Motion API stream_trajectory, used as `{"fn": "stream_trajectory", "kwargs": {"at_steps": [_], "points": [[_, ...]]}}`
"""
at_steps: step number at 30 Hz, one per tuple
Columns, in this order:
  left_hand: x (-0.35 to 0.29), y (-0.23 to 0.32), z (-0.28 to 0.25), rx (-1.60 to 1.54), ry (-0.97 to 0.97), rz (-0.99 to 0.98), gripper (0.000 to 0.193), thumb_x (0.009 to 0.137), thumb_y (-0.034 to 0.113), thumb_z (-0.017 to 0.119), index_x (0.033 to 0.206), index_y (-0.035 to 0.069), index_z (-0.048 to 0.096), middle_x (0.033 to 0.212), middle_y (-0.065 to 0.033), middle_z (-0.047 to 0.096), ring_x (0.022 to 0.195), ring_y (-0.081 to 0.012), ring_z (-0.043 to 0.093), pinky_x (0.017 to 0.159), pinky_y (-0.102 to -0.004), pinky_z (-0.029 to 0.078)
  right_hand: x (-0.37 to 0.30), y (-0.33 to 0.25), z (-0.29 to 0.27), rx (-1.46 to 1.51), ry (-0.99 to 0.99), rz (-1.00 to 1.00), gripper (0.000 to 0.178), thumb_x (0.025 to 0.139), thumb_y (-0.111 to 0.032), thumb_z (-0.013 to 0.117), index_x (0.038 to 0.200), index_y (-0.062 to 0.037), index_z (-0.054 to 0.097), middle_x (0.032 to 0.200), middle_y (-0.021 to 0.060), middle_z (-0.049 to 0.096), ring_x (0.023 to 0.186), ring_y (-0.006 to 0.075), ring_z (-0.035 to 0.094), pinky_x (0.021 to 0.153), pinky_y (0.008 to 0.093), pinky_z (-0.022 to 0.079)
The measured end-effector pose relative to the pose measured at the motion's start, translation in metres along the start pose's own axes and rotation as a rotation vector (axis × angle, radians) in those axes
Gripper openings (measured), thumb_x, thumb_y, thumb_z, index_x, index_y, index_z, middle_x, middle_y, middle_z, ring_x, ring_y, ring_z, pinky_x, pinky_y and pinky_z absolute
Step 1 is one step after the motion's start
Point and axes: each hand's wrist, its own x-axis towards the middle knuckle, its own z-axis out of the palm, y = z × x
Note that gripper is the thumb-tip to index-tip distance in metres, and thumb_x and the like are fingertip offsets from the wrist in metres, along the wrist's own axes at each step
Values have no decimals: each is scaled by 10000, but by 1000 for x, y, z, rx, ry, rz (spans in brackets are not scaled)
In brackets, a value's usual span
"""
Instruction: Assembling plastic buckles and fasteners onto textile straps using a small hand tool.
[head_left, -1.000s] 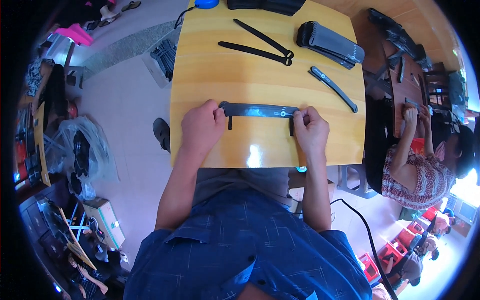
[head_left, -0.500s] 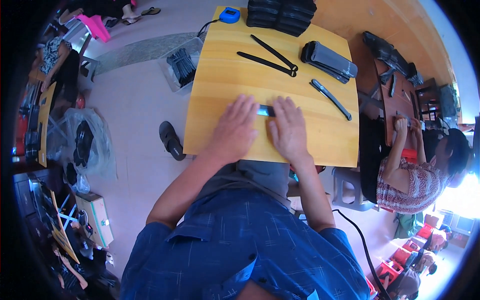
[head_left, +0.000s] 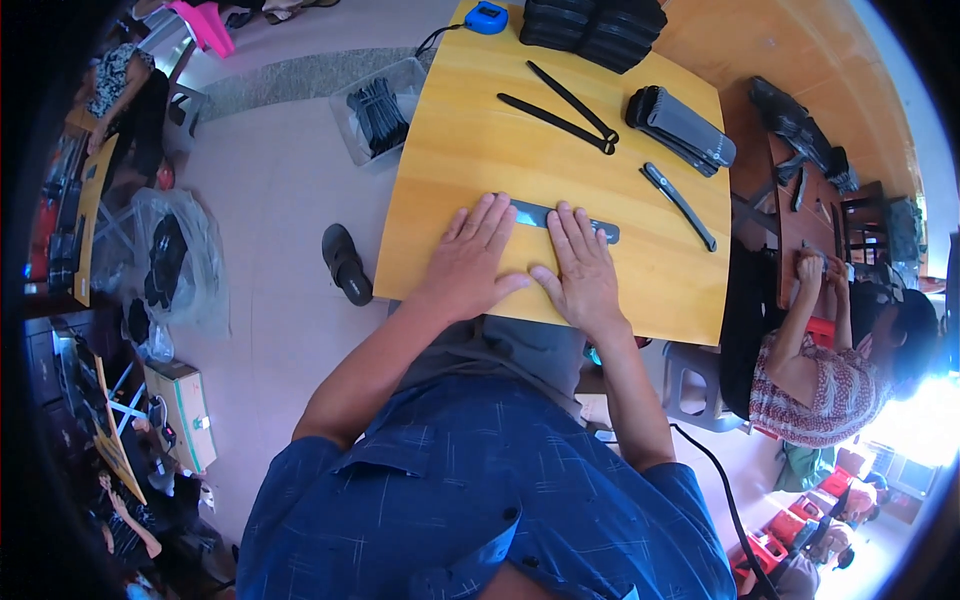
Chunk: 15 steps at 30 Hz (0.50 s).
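Observation:
A dark flat strip (head_left: 534, 216) with a shiny, light-reflecting patch lies on the yellow wooden table (head_left: 440, 190). My left hand (head_left: 470, 255) rests flat across its left end, fingers together and thumb out. My right hand (head_left: 582, 270) lies flat over its right part, fingertips on the strip, whose rounded end shows past them. Beyond the hands, two black straps (head_left: 560, 122) with looped ends lie in a V shape. One folded black strap (head_left: 680, 205) is to the right, near a stack of grey and black straps (head_left: 685, 130).
A blue tape measure (head_left: 487, 17) and a pile of black bundles (head_left: 592, 30) stand at the table's far edge. Left of the table sits a clear bin (head_left: 375, 115) of dark straps, and a slipper (head_left: 346, 264) is on the floor. Another person (head_left: 815, 385) works at right.
My hands have settled flat, and the right hand has shifted so the strip's right end now shows. The view has tilted slightly; the other things on the table stay put.

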Motion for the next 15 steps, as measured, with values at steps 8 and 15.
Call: {"fn": "stream_trajectory", "kwargs": {"at_steps": [8, 15], "points": [[-4, -1, -4, -1, -10, -48, 986, 934, 604, 645, 1634, 5, 293, 1715, -150, 277, 1612, -301, 191, 1303, -482, 145, -20, 27, -4, -70, 7, 115, 873, 989, -643, 554, 1654, -123, 333, 1731, 139, 262, 1600, 372, 219, 1259, 584, 237], [-3, -1, -7, 17, -12, -54, 958, 938, 589, 648, 1632, 22, 309, 1728, -129, 250, 1610, -320, 188, 1302, -518, 131, -25, 27, -4, -57, 59, 168, 890, 979, -680, 549, 1644, -120, 360, 1722, 190, 262, 1598, 392, 222, 1244, 616, 236]]}}
